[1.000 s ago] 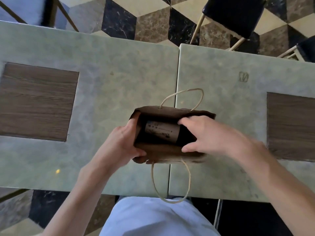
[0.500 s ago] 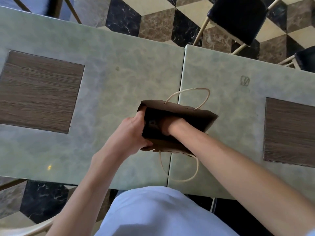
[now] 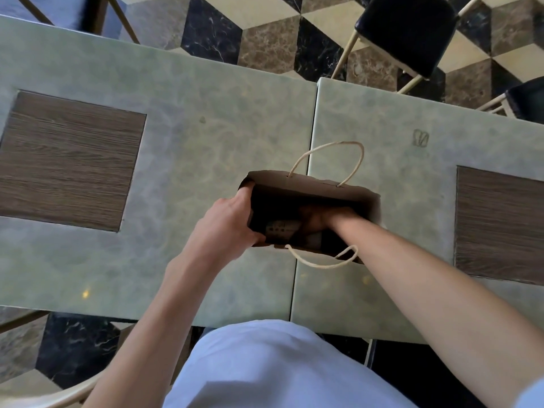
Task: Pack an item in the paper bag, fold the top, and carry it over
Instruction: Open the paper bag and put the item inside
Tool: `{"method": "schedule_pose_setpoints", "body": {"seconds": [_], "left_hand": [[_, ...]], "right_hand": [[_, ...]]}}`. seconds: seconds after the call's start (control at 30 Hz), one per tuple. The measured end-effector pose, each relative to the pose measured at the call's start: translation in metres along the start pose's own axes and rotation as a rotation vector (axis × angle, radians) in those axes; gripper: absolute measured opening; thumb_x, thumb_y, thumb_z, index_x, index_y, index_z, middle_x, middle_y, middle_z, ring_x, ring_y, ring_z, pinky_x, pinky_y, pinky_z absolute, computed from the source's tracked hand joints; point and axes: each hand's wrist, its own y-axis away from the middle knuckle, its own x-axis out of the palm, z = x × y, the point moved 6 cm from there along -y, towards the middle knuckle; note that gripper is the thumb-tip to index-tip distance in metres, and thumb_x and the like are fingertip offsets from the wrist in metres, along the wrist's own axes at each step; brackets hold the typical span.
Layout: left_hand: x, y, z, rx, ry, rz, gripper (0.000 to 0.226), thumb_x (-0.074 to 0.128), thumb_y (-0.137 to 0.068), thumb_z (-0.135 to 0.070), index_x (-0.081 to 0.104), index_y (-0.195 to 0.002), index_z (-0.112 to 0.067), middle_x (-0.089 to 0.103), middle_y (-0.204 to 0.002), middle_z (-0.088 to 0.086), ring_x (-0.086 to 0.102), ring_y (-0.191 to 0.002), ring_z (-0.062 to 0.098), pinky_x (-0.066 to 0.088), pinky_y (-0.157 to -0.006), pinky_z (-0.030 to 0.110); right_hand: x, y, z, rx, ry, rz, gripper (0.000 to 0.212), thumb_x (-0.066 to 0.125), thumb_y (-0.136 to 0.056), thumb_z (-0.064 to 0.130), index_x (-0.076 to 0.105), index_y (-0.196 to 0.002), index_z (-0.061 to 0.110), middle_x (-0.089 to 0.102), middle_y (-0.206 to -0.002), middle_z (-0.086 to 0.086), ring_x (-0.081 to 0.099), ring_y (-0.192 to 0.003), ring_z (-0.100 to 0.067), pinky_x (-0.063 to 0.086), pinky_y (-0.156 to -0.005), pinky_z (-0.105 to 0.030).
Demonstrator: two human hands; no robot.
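Observation:
A brown paper bag [image 3: 321, 187] with cream rope handles stands upright and open on the green table [image 3: 206, 160], over the seam between two tabletops. My left hand [image 3: 226, 223] grips the bag's left rim, with the thumb inside. My right hand [image 3: 316, 217] is sunk deep in the bag, in shadow, so its grip is hard to read. Beside it at the bottom lies a dark item with a pale printed label [image 3: 279, 229], partly hidden.
Wood-grain insets sit in the tabletops at left [image 3: 67, 160] and right [image 3: 500, 225]. A black-seated chair [image 3: 406, 30] stands beyond the far edge, another [image 3: 530, 98] at the right. A curved chair back [image 3: 59, 396] shows at lower left.
My right hand has gone from the bag's mouth down into the bag, lowering the labelled item to the bottom. The left hand has kept its hold on the rim.

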Motion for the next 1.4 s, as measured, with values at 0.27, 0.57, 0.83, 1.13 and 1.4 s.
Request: {"method": "schedule_pose_setpoints", "body": {"seconds": [0.27, 0.57, 0.83, 1.13, 1.4], "left_hand": [[0.002, -0.001, 0.001, -0.006, 0.026, 0.043, 0.094, 0.081, -0.071, -0.026, 0.025, -0.146, -0.031, 0.062, -0.1, 0.01, 0.062, -0.085, 0.033, 0.059, -0.068, 0.047], [0.006, 0.002, 0.006, -0.045, 0.006, 0.08, 0.098, 0.08, -0.068, -0.036, 0.022, -0.146, -0.041, 0.059, -0.103, 0.007, 0.064, -0.084, 0.033, 0.06, -0.071, 0.045], [0.007, 0.007, -0.003, -0.049, 0.014, 0.094, 0.098, 0.082, -0.067, -0.038, 0.02, -0.143, -0.039, 0.052, -0.086, 0.001, 0.063, -0.077, 0.032, 0.06, -0.065, 0.045], [0.006, 0.008, -0.004, -0.064, 0.01, 0.101, 0.098, 0.082, -0.065, -0.041, 0.022, -0.142, -0.038, 0.057, -0.09, 0.004, 0.065, -0.079, 0.032, 0.06, -0.067, 0.046], [0.007, 0.006, -0.006, -0.063, -0.03, 0.111, 0.097, 0.08, -0.066, -0.038, 0.022, -0.143, -0.035, 0.059, -0.093, 0.007, 0.066, -0.081, 0.034, 0.06, -0.07, 0.046]], "right_hand": [[-0.014, 0.019, 0.002, 0.038, -0.336, -0.018, 0.061, 0.06, -0.089, 0.051, 0.046, -0.14, 0.022, 0.049, -0.14, -0.004, 0.046, -0.129, -0.023, 0.035, -0.102, -0.03], [-0.004, 0.025, -0.022, 0.219, -1.036, 0.041, 0.012, 0.066, -0.089, 0.03, 0.064, -0.092, 0.019, 0.068, -0.083, -0.001, 0.065, -0.071, -0.017, 0.05, -0.056, -0.03], [0.017, 0.011, -0.02, 0.328, -1.305, 0.183, 0.028, 0.062, -0.089, 0.035, 0.061, -0.111, 0.018, 0.064, -0.114, -0.013, 0.062, -0.097, -0.038, 0.057, -0.071, -0.061], [0.015, 0.02, -0.02, 0.29, -1.336, 0.152, 0.03, 0.053, -0.093, 0.04, 0.061, -0.105, 0.015, 0.065, -0.099, -0.014, 0.063, -0.085, -0.036, 0.055, -0.061, -0.044], [-0.001, 0.038, -0.023, 0.194, -1.105, -0.094, 0.044, 0.046, -0.094, 0.051, 0.06, -0.121, 0.019, 0.063, -0.123, -0.008, 0.058, -0.115, -0.031, 0.043, -0.105, -0.041]]}}
